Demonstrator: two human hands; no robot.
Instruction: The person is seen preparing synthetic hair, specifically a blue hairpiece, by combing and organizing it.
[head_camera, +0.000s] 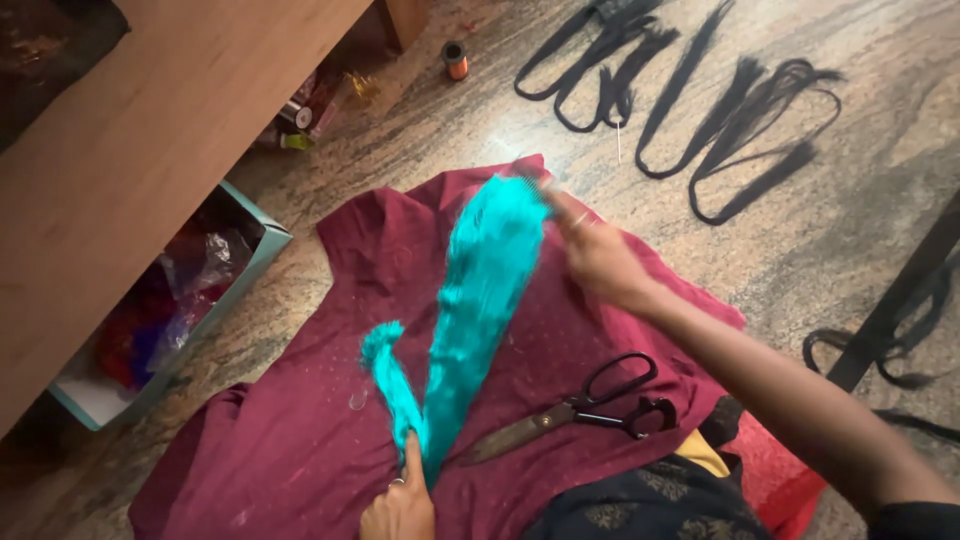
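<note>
Two hands work a strip of teal fabric (478, 300) stretched over a maroon cloth (300, 440) spread on the stone floor (860, 240). Far to the left of the left hand (402, 505), a wooden tabletop (150, 130) slants across the corner, and under its edge sits a pale blue box (262, 250) stuffed with red and clear plastic wrappings, close to the maroon cloth's left border. Beyond it, small spools of thread (456, 60) lie on the floor. The left hand's grip is closed, with the forefinger pressing down on the lower end of the teal fabric and pinning it to the cloth; a short curled tail of the strip lies just left of it. The right hand (598, 255), blurred, has its grip closed on the upper end of the strip, holding it taut near the cloth's far edge. Below that hand and right of the left one, black-handled scissors (570, 408) lie on the cloth, apart from the strip. Beyond the right hand, looped black cords (720, 110) lie on the floor, well apart. Open floor shows between the cords and the cloth's edge.
</note>
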